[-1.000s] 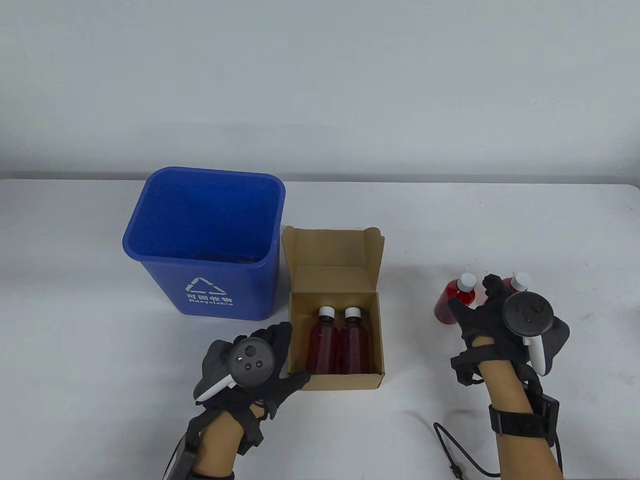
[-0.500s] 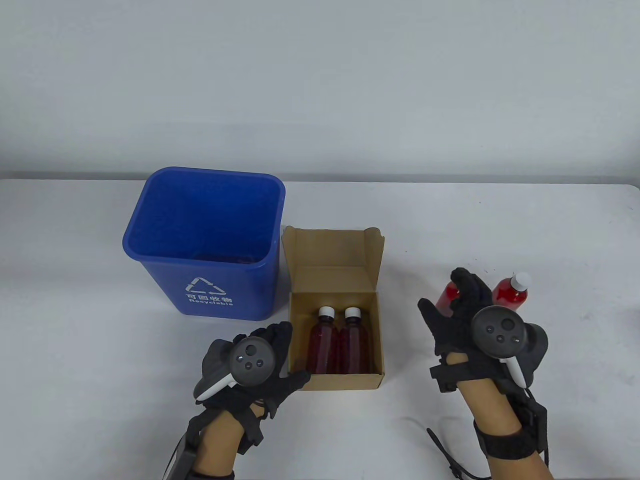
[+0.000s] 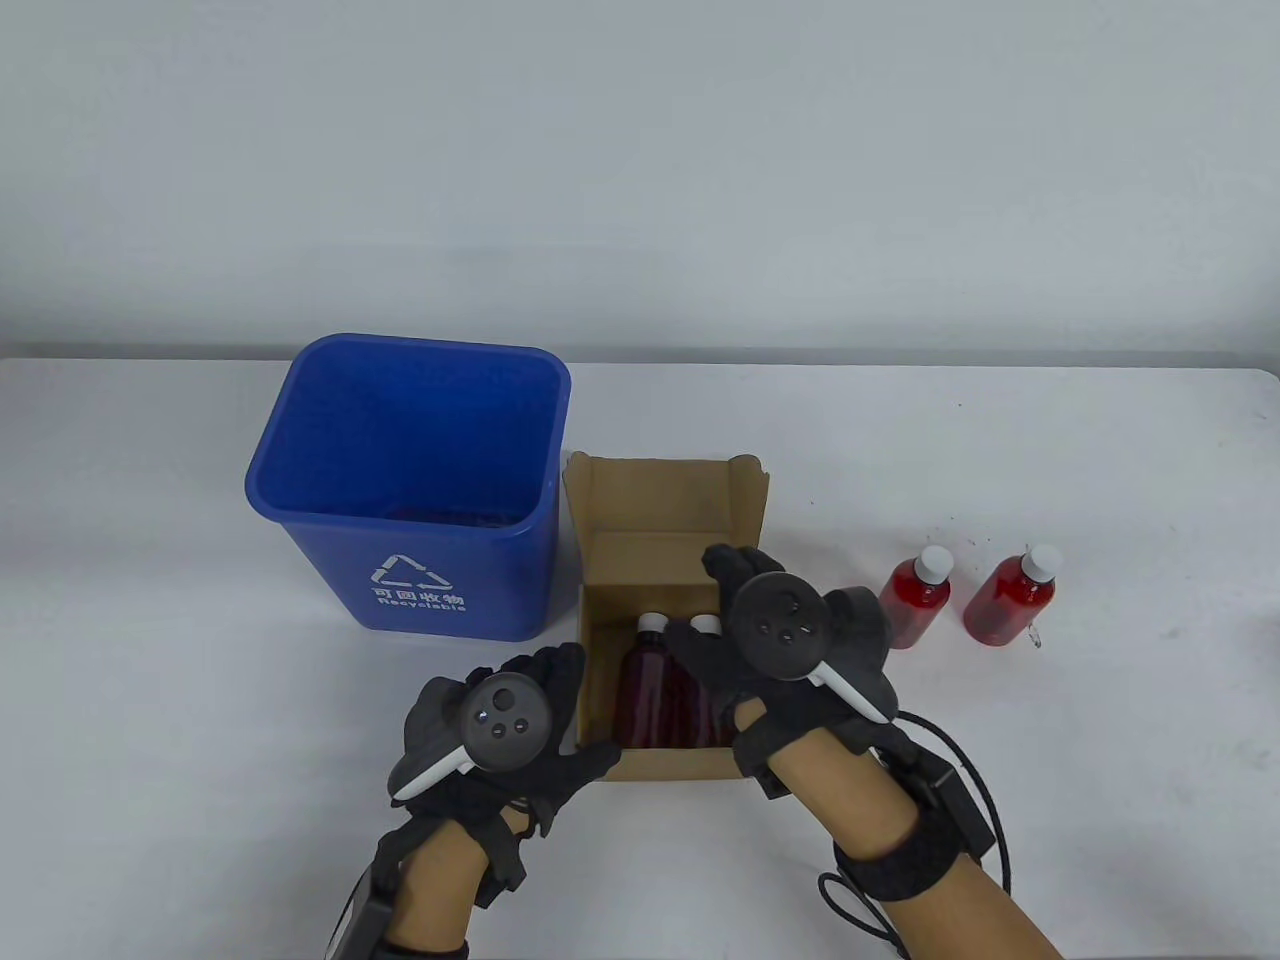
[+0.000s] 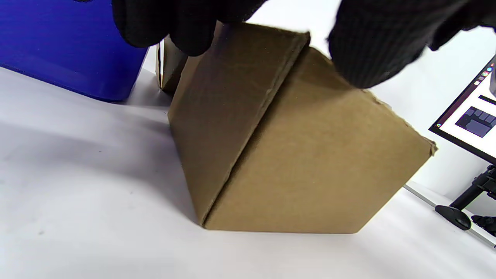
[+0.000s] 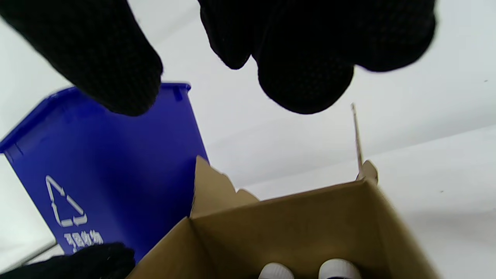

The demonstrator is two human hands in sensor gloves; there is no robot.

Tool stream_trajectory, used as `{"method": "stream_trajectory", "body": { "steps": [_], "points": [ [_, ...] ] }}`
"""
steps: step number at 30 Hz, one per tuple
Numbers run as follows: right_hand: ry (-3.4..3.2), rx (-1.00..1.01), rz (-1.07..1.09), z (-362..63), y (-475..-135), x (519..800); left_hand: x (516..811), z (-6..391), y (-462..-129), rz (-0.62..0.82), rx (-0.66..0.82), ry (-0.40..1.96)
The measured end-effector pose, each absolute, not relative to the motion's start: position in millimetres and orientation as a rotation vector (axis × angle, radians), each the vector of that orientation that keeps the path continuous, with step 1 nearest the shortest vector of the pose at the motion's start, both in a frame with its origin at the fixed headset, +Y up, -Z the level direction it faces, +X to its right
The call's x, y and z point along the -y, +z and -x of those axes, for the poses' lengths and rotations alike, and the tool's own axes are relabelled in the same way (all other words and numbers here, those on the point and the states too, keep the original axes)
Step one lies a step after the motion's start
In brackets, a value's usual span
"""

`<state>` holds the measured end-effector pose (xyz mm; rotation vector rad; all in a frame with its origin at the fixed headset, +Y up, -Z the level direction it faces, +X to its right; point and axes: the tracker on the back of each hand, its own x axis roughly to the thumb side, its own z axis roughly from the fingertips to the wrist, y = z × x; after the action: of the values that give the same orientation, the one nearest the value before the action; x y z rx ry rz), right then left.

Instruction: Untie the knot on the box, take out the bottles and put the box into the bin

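Blue bin (image 3: 405, 500), near wall: white three-arrow recycling sign | beneath it a row of white Chinese characters, "可回收物" | bottom row, Latin print "Recyclable" | far-right monitor (image 4: 471, 124) in left wrist view: text too small to read

A white table (image 3: 1000, 450) is stretching across the scene in front of a plain pale wall (image 3: 640, 170). In the left wrist view, a computer monitor (image 4: 471, 124) is glowing at the right edge, showing a light window with dark tiles, and sitting on a black stand (image 4: 461, 207).
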<state>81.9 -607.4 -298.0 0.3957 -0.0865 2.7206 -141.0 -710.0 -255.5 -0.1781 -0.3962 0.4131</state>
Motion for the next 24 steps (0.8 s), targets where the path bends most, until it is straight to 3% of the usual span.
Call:
{"method": "stream_trajectory", "body": {
  "steps": [14, 24],
  "points": [
    [3.025, -0.57, -0.199, -19.7, -343.1, 661.5, 709.9, 140.9, -256.1, 0.185, 0.399, 0.413],
    [3.037, -0.785, -0.114, -5.8, -355.6, 692.1, 709.7, 140.9, -256.4, 0.189, 0.399, 0.412]
  ]
}}
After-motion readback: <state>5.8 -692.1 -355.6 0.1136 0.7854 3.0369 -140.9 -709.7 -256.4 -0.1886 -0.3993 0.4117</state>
